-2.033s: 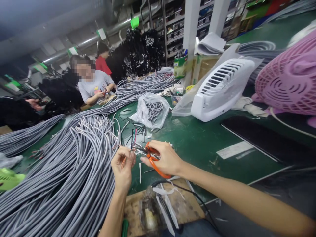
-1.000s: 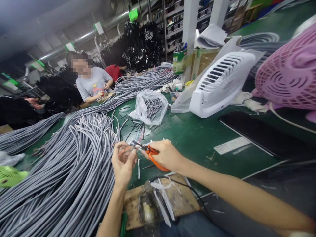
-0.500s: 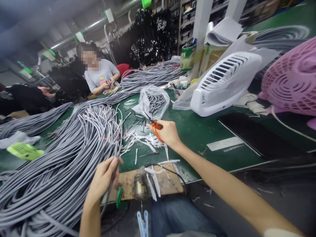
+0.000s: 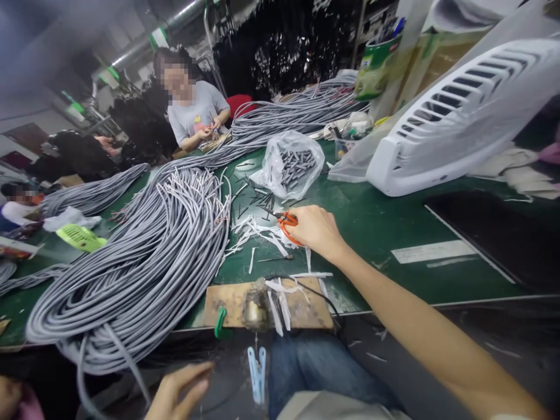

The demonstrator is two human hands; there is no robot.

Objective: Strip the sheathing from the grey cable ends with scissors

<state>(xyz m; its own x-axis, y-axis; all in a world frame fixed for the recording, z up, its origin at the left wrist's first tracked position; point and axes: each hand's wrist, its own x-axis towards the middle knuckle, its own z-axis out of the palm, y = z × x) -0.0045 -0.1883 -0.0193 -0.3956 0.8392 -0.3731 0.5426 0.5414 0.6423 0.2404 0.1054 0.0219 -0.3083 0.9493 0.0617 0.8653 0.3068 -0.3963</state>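
Note:
My right hand (image 4: pixel 317 230) is closed around orange-handled scissors (image 4: pixel 289 226), whose dark blades point left over the green table. Just below the blades lie white strips (image 4: pixel 258 230) and short dark offcuts. My left hand (image 4: pixel 181 389) is low in the view, below the table edge, with thumb and finger apart and nothing seen between them. The large bundle of grey cables (image 4: pixel 144 268) lies above and left of it, a loop hanging over the edge. A clear plastic bag (image 4: pixel 291 166) with short grey pieces stands beyond the scissors.
At the table's front edge is a wooden board (image 4: pixel 306 303) with a round metal piece, a green clamp (image 4: pixel 220 324) and a hanging light-blue clip (image 4: pixel 256 373). A white fan (image 4: pixel 464 111) stands right. A co-worker (image 4: pixel 196 114) sits across; another person's arm shows bottom left.
My left hand has let go of the cable end and dropped below the table edge. My right hand still holds the scissors. The view has shifted, showing more to the left.

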